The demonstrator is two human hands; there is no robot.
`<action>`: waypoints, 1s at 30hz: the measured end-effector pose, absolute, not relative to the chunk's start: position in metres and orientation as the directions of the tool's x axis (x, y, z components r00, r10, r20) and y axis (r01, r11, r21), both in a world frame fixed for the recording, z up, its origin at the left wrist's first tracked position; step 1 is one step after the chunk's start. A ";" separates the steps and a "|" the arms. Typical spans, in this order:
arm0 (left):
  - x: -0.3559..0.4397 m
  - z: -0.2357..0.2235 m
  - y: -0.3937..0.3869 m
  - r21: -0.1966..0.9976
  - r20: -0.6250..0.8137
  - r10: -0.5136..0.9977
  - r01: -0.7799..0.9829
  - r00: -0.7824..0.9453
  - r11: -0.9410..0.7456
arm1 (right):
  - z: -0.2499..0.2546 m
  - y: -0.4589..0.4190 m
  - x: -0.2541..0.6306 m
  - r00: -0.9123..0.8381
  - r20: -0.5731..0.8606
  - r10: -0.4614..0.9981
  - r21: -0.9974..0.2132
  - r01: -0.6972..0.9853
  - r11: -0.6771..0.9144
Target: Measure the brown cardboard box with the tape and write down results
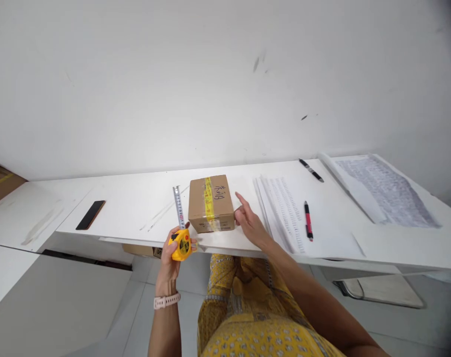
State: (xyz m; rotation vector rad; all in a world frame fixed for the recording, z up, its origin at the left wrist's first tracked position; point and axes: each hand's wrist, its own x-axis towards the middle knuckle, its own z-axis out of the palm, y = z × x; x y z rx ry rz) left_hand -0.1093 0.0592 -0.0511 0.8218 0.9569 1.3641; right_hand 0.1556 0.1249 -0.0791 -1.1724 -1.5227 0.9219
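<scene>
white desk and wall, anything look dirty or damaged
Yes: dark smudges mar the otherwise pale wall, and dark streaks mark the white desk left of the cardboard box. Whether dirt or damage, I cannot tell.

White desk before me: 1 taped cardboard box; 1 dark flat slab, possibly a phone; 1 black pen; printed sheets; densely marked papers.

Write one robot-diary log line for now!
left hand: holding yellow tape measure, blade out | right hand: beside cardboard box | box: taped, on white table
</scene>
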 end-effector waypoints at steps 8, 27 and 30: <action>-0.094 -0.005 0.063 0.933 0.031 0.996 -0.359 0.085 0.001 | -0.026 0.128 0.161 0.070 0.290 0.954 -0.876 0.420 0.235; -0.019 -0.010 0.006 0.865 -0.195 0.968 -0.437 0.160 0.247 | -0.011 0.144 0.152 -0.201 0.729 0.654 -0.445 0.587 0.676; -0.018 -0.015 0.004 0.868 -0.195 0.967 -0.430 0.164 0.248 | -0.009 0.145 0.152 -0.237 0.718 0.654 -0.402 0.626 0.668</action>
